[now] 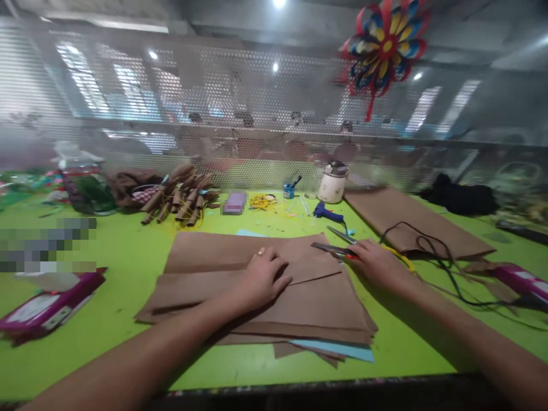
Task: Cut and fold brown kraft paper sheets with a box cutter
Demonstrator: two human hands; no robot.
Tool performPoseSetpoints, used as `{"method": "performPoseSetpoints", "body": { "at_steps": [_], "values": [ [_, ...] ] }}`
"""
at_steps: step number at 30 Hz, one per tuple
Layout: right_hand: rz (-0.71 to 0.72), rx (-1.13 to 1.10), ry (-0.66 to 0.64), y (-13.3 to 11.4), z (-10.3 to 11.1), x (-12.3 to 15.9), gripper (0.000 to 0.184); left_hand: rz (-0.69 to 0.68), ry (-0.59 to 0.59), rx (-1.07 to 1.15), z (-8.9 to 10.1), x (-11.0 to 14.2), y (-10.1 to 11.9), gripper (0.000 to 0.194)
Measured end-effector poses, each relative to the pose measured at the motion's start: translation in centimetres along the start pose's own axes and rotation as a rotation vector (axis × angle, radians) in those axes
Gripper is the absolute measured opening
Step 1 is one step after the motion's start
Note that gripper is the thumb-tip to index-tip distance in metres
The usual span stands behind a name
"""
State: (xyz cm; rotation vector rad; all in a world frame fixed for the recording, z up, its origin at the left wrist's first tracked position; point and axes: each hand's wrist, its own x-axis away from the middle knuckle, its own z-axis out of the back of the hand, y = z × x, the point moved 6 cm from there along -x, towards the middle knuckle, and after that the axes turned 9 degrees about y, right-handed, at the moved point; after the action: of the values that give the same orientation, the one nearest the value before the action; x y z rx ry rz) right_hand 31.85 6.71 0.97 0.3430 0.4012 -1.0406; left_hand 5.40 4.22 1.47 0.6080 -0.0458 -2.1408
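Several sheets of brown kraft paper [299, 308] lie stacked in front of me, the top ones creased and folded. My left hand [265, 277], with a ring on one finger, presses on the folded top sheet, fingers bent and no object showing in them. At the stack's right edge, my right hand [377, 260] grips scissors [336, 249] with red and yellow handles. Their blades are apart and point left, over the paper's upper right corner. Light blue paper [334, 349] sticks out from under the stack.
Behind the stack lie a blue glue gun [329, 213], yellow string [263, 201], a purple block [234, 203] and rolled brown paper tubes [180, 197]. A white bottle [331, 184] stands at the back. A dark cord [449, 271] crosses the right side; a magenta box [51, 308] sits left.
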Motion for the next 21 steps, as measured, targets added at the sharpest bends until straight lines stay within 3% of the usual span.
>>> {"method": "performPoseSetpoints", "body": {
  "at_steps": [13, 21],
  "values": [
    [0.096, -0.282, -0.144, 1.4, -0.6, 2.4, 0.03, -0.086, -0.033, -0.167, 0.3, 1.0, 1.9, 0.036],
    [0.084, -0.334, -0.151, 1.3, 0.0, 2.7, 0.03, -0.013, -0.067, -0.182, 0.1, 1.1, 1.7, 0.036]
  ]
}}
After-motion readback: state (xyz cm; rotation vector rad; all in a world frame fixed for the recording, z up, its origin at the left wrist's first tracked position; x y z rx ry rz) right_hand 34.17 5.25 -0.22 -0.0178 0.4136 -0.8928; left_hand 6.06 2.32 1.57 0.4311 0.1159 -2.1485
